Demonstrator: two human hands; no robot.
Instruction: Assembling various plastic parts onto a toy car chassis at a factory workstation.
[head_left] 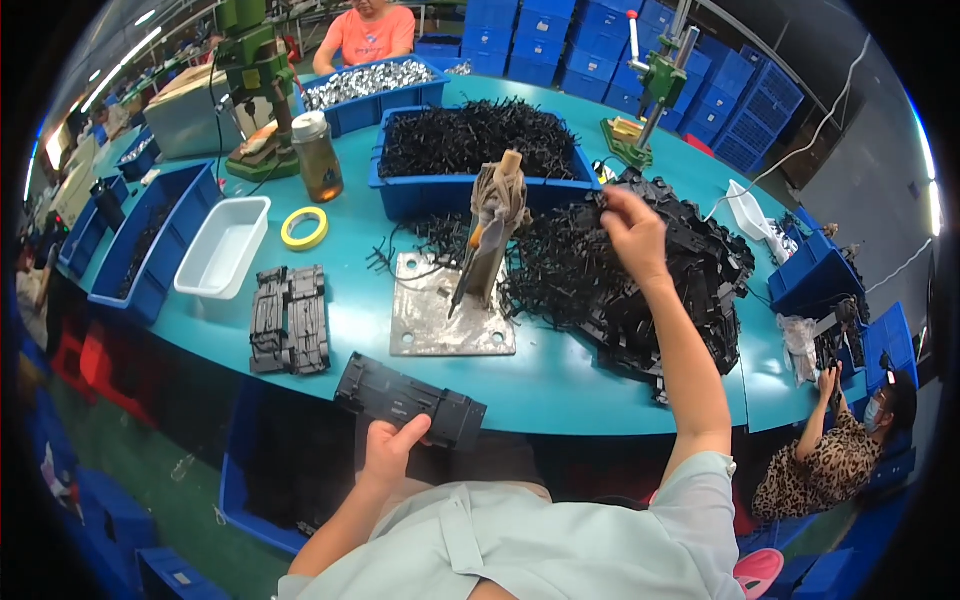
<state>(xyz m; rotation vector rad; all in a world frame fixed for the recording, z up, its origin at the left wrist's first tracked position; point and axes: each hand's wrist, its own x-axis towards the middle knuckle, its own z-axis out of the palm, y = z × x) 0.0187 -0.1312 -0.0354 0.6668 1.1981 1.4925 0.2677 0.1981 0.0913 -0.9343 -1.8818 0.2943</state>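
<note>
**Gripping a black housing at the table edge while reaching into the parts pile**

Clamped between thumb and fingers, the black plastic housing point(410, 402) is being held by the left hand point(388, 452) at the near edge of the teal table point(560, 385), its far end overhanging the tabletop. The right hand point(634, 232) is stretching out over the heap of black plastic parts point(650, 290), fingers pinching at a small black piece near the top of the heap; whether the piece is actually being lifted cannot be told.

Just left of that heap, a cloth-wrapped fixture post point(495, 235) is standing tilted on a steel base plate point(450, 318). Behind it, a blue bin of thin black pieces point(480, 150) is sitting full. Further left, two stacked black housings point(290, 320) are lying flat, beside a white tray point(225, 250), a roll of yellow tape point(305, 228) and a jar with an amber liquid point(318, 155).

Judging from this: the housing is being gripped by one end only, so it could be tipping or slipping off the edge while attention is going to the far reach. The heap looks loosely tangled, so pulling one piece could be dragging neighbours off the table.
</note>
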